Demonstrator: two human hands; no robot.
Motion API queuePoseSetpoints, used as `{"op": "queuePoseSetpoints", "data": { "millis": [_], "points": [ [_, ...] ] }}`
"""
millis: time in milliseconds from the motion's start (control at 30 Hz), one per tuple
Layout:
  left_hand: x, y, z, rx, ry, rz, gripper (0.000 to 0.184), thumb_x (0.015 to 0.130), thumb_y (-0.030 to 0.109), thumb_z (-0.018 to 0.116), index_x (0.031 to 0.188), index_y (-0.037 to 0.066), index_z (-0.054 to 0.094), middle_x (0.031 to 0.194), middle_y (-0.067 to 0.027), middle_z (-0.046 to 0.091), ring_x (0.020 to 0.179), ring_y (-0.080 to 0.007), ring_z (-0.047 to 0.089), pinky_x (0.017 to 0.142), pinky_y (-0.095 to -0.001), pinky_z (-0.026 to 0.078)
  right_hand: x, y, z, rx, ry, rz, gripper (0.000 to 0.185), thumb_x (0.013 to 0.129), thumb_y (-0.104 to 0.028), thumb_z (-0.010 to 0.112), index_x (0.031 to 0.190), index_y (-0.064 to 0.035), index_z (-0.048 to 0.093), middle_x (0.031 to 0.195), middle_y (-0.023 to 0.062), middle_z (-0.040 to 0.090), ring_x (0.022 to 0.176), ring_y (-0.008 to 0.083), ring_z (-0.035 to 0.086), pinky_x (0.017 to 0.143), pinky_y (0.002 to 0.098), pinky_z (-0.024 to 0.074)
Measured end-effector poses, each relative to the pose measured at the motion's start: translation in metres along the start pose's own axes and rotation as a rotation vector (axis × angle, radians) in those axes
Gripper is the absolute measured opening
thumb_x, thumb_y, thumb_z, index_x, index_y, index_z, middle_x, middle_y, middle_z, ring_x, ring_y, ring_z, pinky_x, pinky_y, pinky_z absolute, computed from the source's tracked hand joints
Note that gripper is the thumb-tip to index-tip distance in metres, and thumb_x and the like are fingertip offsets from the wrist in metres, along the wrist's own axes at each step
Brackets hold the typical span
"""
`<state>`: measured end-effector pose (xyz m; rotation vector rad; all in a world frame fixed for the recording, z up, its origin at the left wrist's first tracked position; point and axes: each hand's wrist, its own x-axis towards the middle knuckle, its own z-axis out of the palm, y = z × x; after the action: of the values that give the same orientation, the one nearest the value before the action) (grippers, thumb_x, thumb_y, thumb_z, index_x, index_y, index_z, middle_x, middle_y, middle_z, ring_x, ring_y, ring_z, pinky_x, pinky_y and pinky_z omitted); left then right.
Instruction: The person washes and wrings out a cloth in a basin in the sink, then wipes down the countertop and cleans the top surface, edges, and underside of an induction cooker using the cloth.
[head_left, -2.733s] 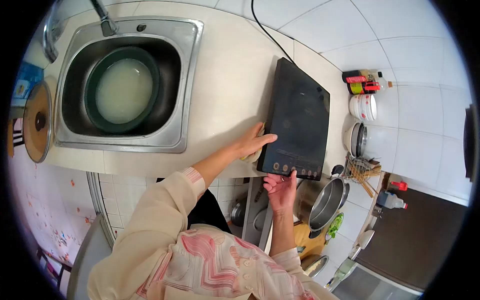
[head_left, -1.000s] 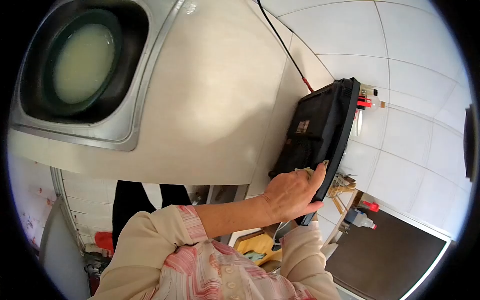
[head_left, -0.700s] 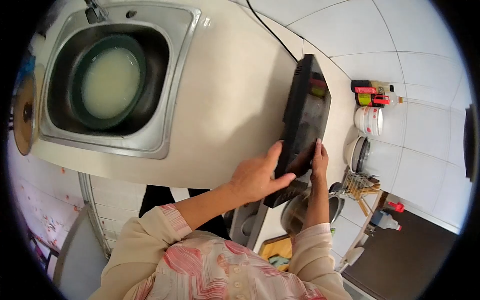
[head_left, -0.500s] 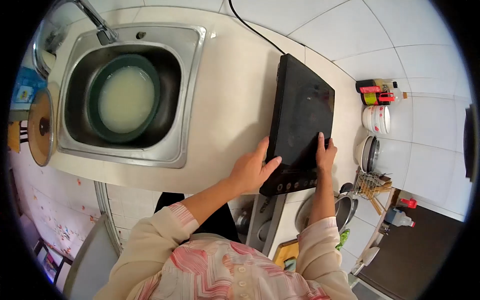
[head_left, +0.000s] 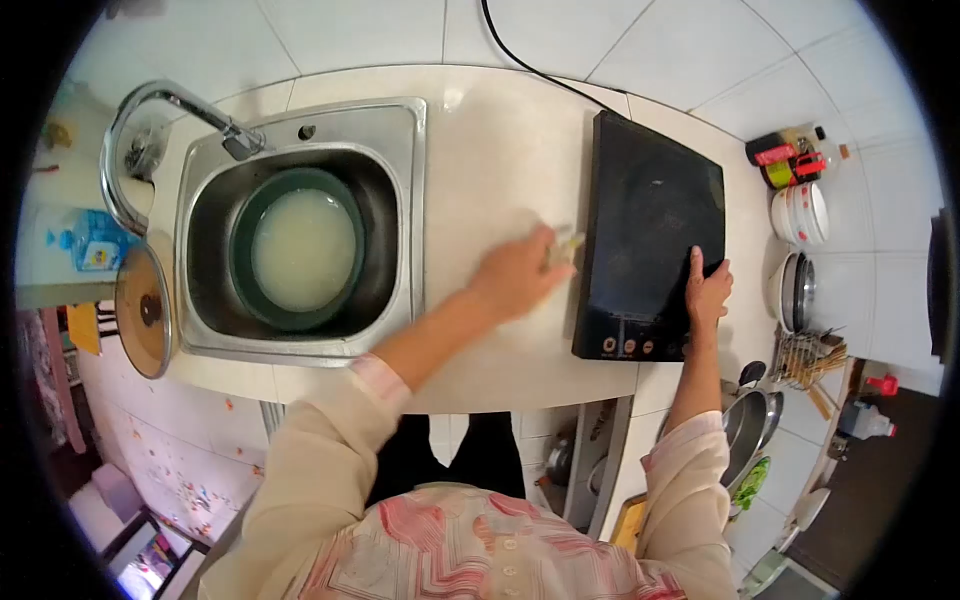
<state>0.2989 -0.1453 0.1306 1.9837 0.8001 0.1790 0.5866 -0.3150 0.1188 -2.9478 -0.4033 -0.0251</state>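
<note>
A black flat induction cooker (head_left: pixel 655 220) lies on the pale countertop (head_left: pixel 490 150), its row of round touch marks along the near edge. My right hand (head_left: pixel 708 290) grips its right edge, thumb on the glass top and fingers at the side. To the left of the cooker, my left hand (head_left: pixel 520 272) is blurred by motion over the counter. A small pale yellowish cloth (head_left: pixel 570 244) shows between its thumb and fingers, close to the cooker's left side.
On the left, a steel sink (head_left: pixel 412 200) holds a green basin (head_left: pixel 243 250) of cloudy water under a faucet (head_left: pixel 240 140). A glass lid (head_left: pixel 145 310) leans beside it. Bottles (head_left: pixel 790 155), bowls (head_left: pixel 800 213), a utensil rack (head_left: pixel 800 358) and a pot (head_left: pixel 745 430) are on the right.
The cooker was tilted up with its underside showing, then lowered; now it lies flat. My left hand has moved off its edge to the counter. My right hand stays on the right edge.
</note>
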Motion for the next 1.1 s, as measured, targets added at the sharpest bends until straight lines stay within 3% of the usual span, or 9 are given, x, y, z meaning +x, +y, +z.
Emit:
{"op": "queuePoseSetpoints", "data": {
  "millis": [100,167,367,500,600,700,767,933,1100],
  "points": [
    [0.044,-0.04,-0.049,0.024,0.358,0.106,0.04,0.089,0.032,0.056,0.116,0.003,0.052,0.089,-0.0166,0.063,0.079,-0.036,0.061,0.074,-0.0423,0.049,0.022,0.014,0.003,0.006,0.021,0.007,0.091,0.081,-0.071,0.045,0.141,-0.0033,0.032,0.141,0.0186,0.037,0.131,0.0347,0.035,0.099,0.0658,0.0238],
    [0.087,-0.074,-0.071,0.175,0.516,0.272,0.038,0.091,0.027,0.053,0.121,0.004,0.053,0.111,-0.0172,0.059,0.096,-0.0348,0.056,0.085,-0.0425,0.045,0.044,0.031,0.007,0.001,0.036,-0.017,0.092,0.081,-0.072,0.045,0.141,-0.0038,0.032,0.142,0.0184,0.037,0.132,0.0342,0.034,0.1,0.0658,0.0224],
    [0.186,-0.108,-0.085,0.722,0.574,0.67,0.039,0.089,0.014,0.05,0.126,0.003,0.05,0.131,-0.0171,0.048,0.122,-0.0392,0.041,0.102,-0.0453,0.033,0.085,0.059,0.0,-0.018,0.014,0.031,0.092,0.081,-0.072,0.044,0.142,-0.0042,0.032,0.142,0.0188,0.037,0.132,0.0349,0.034,0.102,0.0646,0.0212],
    [0.217,-0.084,-0.055,0.634,0.591,0.6,0.035,0.087,0.015,0.052,0.119,0.001,0.054,0.129,-0.0175,0.049,0.122,-0.0375,0.043,0.102,-0.0425,0.037,0.11,0.061,0.004,-0.021,0.046,0.07,0.092,0.081,-0.073,0.043,0.141,-0.0029,0.032,0.141,0.0193,0.038,0.132,0.0355,0.034,0.102,0.0641,0.0214],
    [0.183,-0.043,-0.026,0.391,0.199,0.4,0.047,0.084,0.021,0.057,0.126,0.002,0.049,0.133,-0.0172,0.048,0.123,-0.0341,0.045,0.103,-0.041,0.037,0.118,0.059,0.007,-0.039,0.035,0.097,0.092,0.082,-0.073,0.043,0.141,-0.0028,0.032,0.141,0.019,0.038,0.132,0.0352,0.034,0.102,0.0635,0.022],
    [0.125,-0.026,0.039,0.424,0.118,0.728,0.048,0.082,0.02,0.056,0.125,0.001,0.049,0.132,-0.0172,0.048,0.122,-0.0327,0.046,0.099,-0.0418,0.04,0.116,0.054,0.004,-0.034,0.037,0.087,0.092,0.082,-0.073,0.042,0.141,-0.0029,0.032,0.142,0.0188,0.037,0.132,0.0348,0.034,0.102,0.0627,0.0226],
    [0.083,-0.001,0.073,0.374,-0.137,0.699,0.042,0.08,0.016,0.053,0.119,0.0,0.052,0.132,-0.0181,0.048,0.123,-0.033,0.046,0.099,-0.0449,0.04,0.116,0.055,0.003,-0.027,0.039,0.09,0.093,0.081,-0.073,0.043,0.141,-0.0025,0.031,0.142,0.0191,0.037,0.132,0.0348,0.034,0.103,0.0623,0.0225],
    [0.018,0.003,0.102,0.399,-0.169,1.049,0.032,0.086,0.016,0.048,0.114,0.004,0.057,0.129,-0.014,0.049,0.125,-0.0325,0.041,0.104,-0.047,0.034,0.117,0.057,0.005,-0.043,0.034,0.096,0.093,0.082,-0.073,0.042,0.142,-0.0031,0.03,0.142,0.0185,0.038,0.132,0.0345,0.034,0.103,0.0618,0.0227],
    [0.116,-0.003,0.068,0.475,-0.118,0.984,0.03,0.088,0.019,0.049,0.115,0.008,0.058,0.127,-0.0091,0.052,0.125,-0.0328,0.041,0.104,-0.0473,0.033,0.118,0.06,0.007,-0.052,0.046,0.096,0.091,0.082,-0.072,0.042,0.142,-0.0042,0.032,0.142,0.0185,0.038,0.131,0.0333,0.036,0.102,0.0614,0.0244]
  ]
}}
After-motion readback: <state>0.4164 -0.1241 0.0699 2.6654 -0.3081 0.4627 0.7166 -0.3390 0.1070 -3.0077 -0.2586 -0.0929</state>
